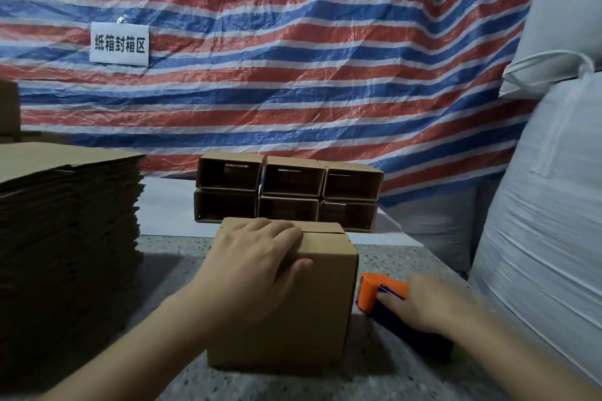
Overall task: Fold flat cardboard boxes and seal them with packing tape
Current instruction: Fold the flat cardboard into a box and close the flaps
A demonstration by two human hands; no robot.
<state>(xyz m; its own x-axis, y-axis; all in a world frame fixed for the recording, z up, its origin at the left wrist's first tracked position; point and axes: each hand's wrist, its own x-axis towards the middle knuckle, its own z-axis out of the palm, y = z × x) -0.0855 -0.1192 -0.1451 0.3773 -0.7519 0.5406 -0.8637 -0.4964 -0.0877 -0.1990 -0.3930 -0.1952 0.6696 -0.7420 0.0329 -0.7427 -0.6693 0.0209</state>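
Both hands are at work on the speckled tabletop (374,381): the left hand (250,270) lies spread and flat over the top of the folded cardboard box (286,312), fingers across the closed flaps and thumb hooked over the near top edge, pressing rather than gripping; the right hand (433,306) is closed around the tape dispenser (384,295), whose orange head sits just beside the box's right wall, at about three o'clock from it. Motion blur hides whether the dispenser touches the cardboard. The box stands upright near the centre of the table, its flap seam (322,232) running left to right along the top. To do this step well, I would keep the left palm bearing down so the two flaps meet flush with no gap, start the tape low on the side wall, then draw it up and along the seam in one steady pull, shifting the left hand off the seam only as the tape arrives. At twelve o'clock, six open boxes (288,194) are stacked in two rows; at nine o'clock rises a tall pile of flat cardboard blanks (68,221); at three o'clock stand bulky white sacks (547,205). Behind hangs a striped tarp (293,42) with a white sign (119,44).
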